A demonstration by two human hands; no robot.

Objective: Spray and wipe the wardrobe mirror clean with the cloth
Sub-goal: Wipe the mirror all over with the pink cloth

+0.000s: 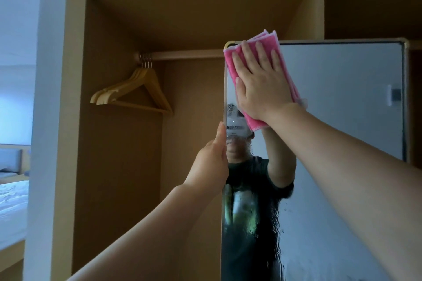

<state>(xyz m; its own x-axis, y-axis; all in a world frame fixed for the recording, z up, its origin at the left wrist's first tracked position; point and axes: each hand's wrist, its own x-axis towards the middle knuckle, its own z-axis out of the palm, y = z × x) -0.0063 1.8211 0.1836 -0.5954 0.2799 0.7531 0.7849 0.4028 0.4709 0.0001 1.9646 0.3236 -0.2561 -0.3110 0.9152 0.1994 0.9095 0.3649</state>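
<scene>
The wardrobe mirror [342, 121] stands on the right, gold-framed, with wet streaks and droplets on its lower part. A folded pink cloth [233, 68] lies flat against the mirror's top left corner. My right hand [262, 82] presses the cloth onto the glass with straight, spread fingers. My left hand [214, 162] grips the mirror's left edge below the cloth, thumb up along the frame, other fingers hidden behind it. No spray bottle is in view.
The open wooden wardrobe [127, 143] is on the left, with a rail and three wooden hangers [137, 89] at its left end. A bed [11, 201] shows at the far left beyond the wardrobe side panel.
</scene>
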